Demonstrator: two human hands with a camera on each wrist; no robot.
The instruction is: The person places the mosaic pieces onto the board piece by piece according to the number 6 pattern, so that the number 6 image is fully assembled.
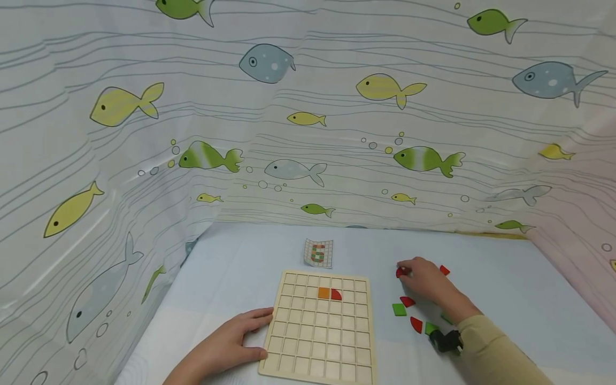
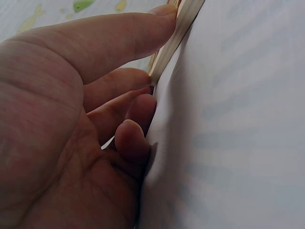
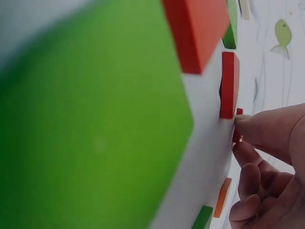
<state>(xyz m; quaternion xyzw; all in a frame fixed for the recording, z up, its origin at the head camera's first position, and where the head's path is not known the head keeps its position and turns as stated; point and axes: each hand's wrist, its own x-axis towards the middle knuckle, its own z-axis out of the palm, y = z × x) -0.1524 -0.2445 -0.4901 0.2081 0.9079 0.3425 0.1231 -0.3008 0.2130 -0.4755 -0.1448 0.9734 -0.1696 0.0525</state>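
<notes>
My left hand (image 1: 231, 339) rests along the left edge of a wooden grid board (image 1: 308, 334), thumb and fingertips touching its side. In the left wrist view, the thumb (image 2: 138, 36) lies against the board's rim (image 2: 183, 28) and the other fingers are loosely bent. On the board, an orange square (image 1: 324, 293) sits beside a red quarter-circle piece (image 1: 336, 294) in the upper rows. To the right of the board, my right hand (image 1: 423, 278) pinches a red piece (image 1: 399, 272) between thumb and finger, low at the table; the fingers partly hide it.
A small card (image 1: 317, 253) with a coloured grid pattern lies behind the board. Around the right forearm are loose pieces: a green square (image 1: 399, 309), a red piece (image 1: 407, 301), another red piece (image 1: 416, 324) and more. A fish-patterned curtain (image 1: 337, 133) encloses the table.
</notes>
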